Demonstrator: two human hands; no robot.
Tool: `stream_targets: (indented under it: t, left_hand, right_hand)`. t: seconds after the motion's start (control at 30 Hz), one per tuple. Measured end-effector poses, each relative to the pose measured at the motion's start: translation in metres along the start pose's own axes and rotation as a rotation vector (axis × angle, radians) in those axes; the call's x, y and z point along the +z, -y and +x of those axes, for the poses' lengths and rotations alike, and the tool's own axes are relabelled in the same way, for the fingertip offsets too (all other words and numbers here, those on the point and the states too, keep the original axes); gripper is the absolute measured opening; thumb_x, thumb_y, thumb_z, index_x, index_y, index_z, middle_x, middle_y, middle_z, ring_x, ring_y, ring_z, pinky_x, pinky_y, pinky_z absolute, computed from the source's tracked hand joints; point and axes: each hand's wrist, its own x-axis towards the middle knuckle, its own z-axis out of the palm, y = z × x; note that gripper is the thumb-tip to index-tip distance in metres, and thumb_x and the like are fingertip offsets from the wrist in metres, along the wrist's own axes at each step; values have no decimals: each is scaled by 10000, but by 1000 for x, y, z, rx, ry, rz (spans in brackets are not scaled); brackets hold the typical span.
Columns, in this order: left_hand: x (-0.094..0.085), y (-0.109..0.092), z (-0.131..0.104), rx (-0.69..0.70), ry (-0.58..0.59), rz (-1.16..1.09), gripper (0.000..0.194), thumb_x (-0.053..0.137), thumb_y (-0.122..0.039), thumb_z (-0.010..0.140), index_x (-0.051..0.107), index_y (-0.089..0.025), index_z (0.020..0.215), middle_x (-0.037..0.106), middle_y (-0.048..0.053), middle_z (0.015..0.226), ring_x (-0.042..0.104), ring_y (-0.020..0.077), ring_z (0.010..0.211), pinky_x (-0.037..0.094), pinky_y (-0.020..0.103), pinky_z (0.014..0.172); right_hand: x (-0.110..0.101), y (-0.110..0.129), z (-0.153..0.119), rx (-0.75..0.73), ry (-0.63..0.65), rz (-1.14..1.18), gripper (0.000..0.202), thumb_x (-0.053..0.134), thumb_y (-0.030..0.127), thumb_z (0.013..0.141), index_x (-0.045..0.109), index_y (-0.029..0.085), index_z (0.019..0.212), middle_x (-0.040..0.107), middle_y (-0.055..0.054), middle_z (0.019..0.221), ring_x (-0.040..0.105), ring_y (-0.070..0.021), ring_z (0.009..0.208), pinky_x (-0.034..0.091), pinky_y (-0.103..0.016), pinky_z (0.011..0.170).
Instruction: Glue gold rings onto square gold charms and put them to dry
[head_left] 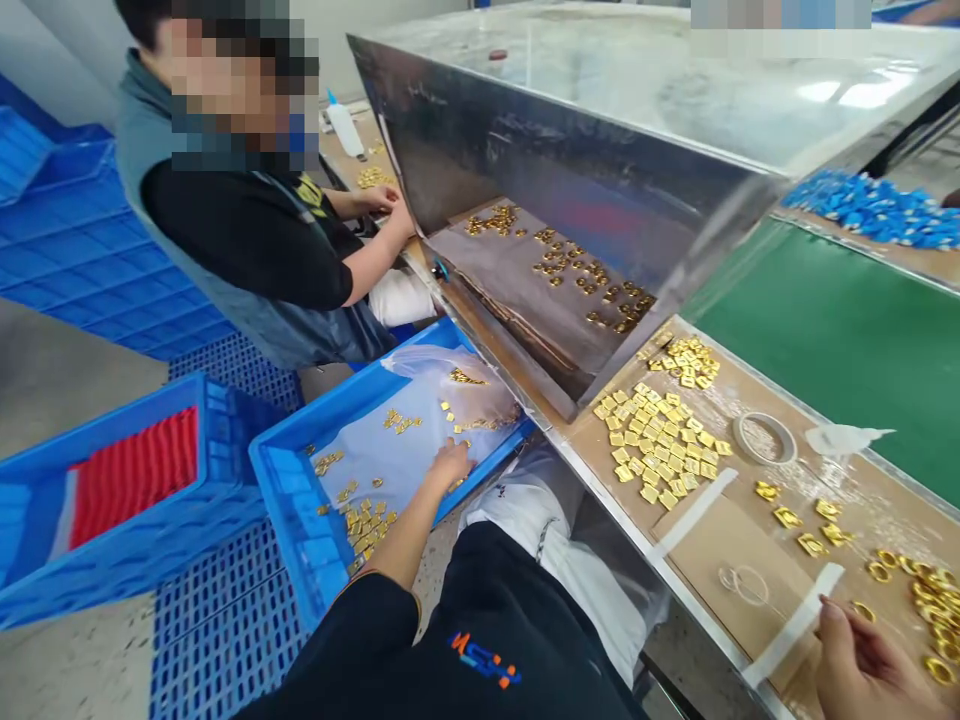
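Observation:
My left hand reaches into the blue tray beside my lap, near small gold pieces at its right edge; its fingertips are too small to read. White cloth, a clear plastic bag and scattered gold pieces lie in that tray. My right hand hovers over the cardboard-covered bench at the lower right, fingers pinched together; what they hold, if anything, is hidden. Gold rings lie right of it. Square gold pieces spread over the bench, with a few gold assemblies nearer my right hand.
A metal hood stands over more gold pieces. Beyond the bench runs a green belt with blue items behind. A tape roll and a small bottle lie nearby. Another person sits at the left, beside blue crates.

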Motion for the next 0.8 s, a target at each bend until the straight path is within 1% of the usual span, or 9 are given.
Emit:
stream_targets:
  t: [0.07,0.13,0.23,0.3,0.37,0.43,0.5,0.6,0.8]
  left_hand:
    - [-15,-15,-14,142,79,1,230,630,-350,976,729,-155,1046,740,109,1093,692,256,1028,549,433,951]
    - [-27,-36,-31,313,160,-9,244,596,-371,970,760,-195,934,770,79,967,704,248,956,536,368,918]
    - [-32,-81,-51,688,204,-105,293,572,-390,970,730,-261,1180,769,41,1148,718,215,951,546,319,913]
    - [-25,-117,-54,894,40,-156,414,525,-330,995,604,-264,1396,646,78,1432,709,219,1070,535,340,1002]
    - [-15,-151,-49,912,-139,-43,510,488,-237,1002,478,-254,1511,501,113,1579,661,250,1230,522,361,1052]
    - [-6,-179,-40,837,-229,149,564,492,-157,975,439,-224,1533,466,170,1576,700,280,1167,562,372,984]
    - [1,-197,-29,780,-272,271,544,441,-79,958,479,-178,1492,510,213,1486,739,289,1054,589,377,900]
    - [3,-207,-19,785,-309,323,493,352,-4,935,572,-111,1362,559,236,1351,737,305,1022,589,395,876]
    - [6,-200,-12,835,-371,369,428,365,-24,944,595,-119,1291,577,210,1271,702,302,1043,566,410,940]
  right_hand:
    - [4,16,-10,77,-37,0,388,647,723,724,691,340,764,728,-166,775,731,-435,790,539,-574,694]
    - [9,22,-16,117,-41,9,452,640,744,694,695,299,750,744,-154,786,732,-417,792,558,-554,719]
    - [16,18,-21,143,-95,57,562,637,779,676,706,230,777,738,-132,761,713,-373,762,562,-512,733]
    - [20,14,-24,137,-161,107,603,639,795,688,709,204,785,725,-113,728,691,-322,708,556,-459,705]
    - [22,12,-27,121,-203,151,633,650,811,692,714,189,790,715,-100,698,667,-277,648,544,-400,640]
    - [23,14,-29,101,-205,172,668,653,836,687,721,180,794,713,-97,676,653,-252,606,526,-360,578]
    - [23,15,-29,83,-179,183,703,642,866,680,724,177,794,711,-97,656,649,-244,581,515,-345,547]
    - [25,16,-27,71,-157,182,735,613,898,676,718,179,790,711,-96,648,648,-238,571,511,-343,552]
    - [28,15,-26,93,-139,226,715,602,873,714,718,175,820,714,-96,669,665,-241,600,526,-339,563]
